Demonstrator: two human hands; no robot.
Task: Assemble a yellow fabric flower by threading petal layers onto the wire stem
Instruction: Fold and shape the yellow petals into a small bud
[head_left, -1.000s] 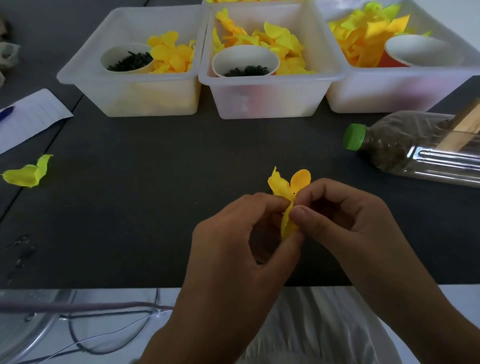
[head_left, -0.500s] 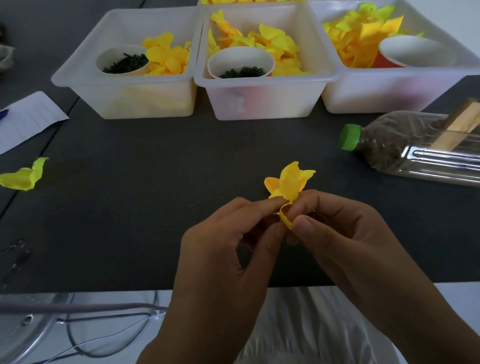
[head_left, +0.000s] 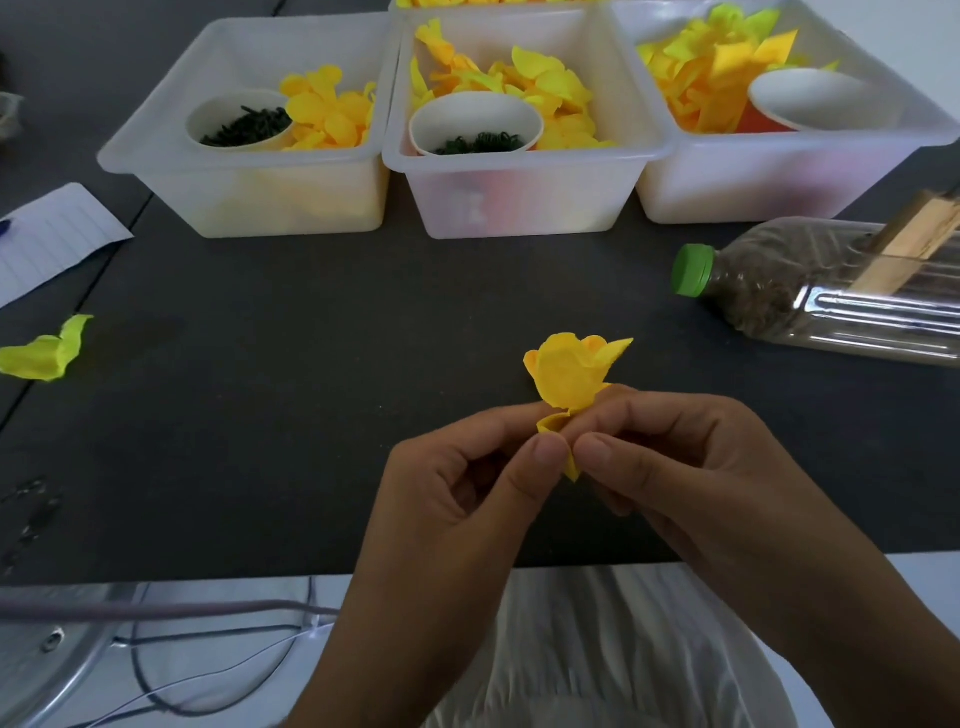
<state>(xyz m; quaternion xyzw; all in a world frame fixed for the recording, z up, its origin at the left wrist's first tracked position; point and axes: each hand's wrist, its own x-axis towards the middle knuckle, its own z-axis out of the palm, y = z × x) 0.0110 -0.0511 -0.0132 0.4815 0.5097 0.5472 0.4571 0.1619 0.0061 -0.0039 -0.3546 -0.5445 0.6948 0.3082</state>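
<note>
Crumpled yellow flower (head_left: 569, 382), petals cupped upward, pinched at its base by left hand (head_left: 467, 499) and right hand (head_left: 691, 483); no readable writing.

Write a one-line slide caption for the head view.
Both hands, left and right, pinch a yellow fabric flower above the dark table, before three petal bins.

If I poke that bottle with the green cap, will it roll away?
Probably a little: the bottle lies on its side and looks round. The dark filling inside likely makes it heavy and slow. The wooden piece resting on it might slip off.
</note>
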